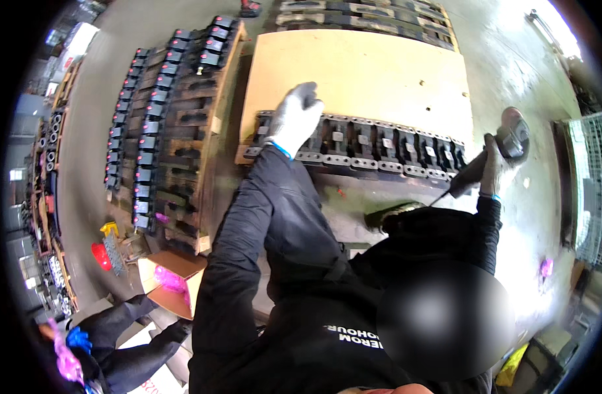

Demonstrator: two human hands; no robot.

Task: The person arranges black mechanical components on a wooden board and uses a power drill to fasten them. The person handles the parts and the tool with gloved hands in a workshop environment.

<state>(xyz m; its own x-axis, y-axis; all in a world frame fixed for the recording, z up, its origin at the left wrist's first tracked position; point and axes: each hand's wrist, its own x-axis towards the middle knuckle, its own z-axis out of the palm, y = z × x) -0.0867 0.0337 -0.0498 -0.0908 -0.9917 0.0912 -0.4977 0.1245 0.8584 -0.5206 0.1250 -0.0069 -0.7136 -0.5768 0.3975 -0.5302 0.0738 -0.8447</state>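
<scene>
A dark metal track chain (388, 146), built of repeated links with holed side plates, lies along the near edge of a plywood board (353, 65). My left hand (297, 118), in a pale glove with dark fingertips, is over the chain's left part. Its fingers are curled together; whatever they may hold is hidden. Off the board's right end, my right hand (495, 167), also gloved, grips a dark power tool (514, 139) with a rounded body. A thin rod sticks out from the tool's lower left, pointing toward the chain's near right side.
Left of the board, a wooden pallet (183, 151) carries rows of dark blocks (143, 157) with red marks. Another pallet (367, 16) stands behind the board. At lower left, a person (127, 335) is beside an open cardboard box (176, 266) with pink plastic inside. A red tool (250, 8) lies beyond.
</scene>
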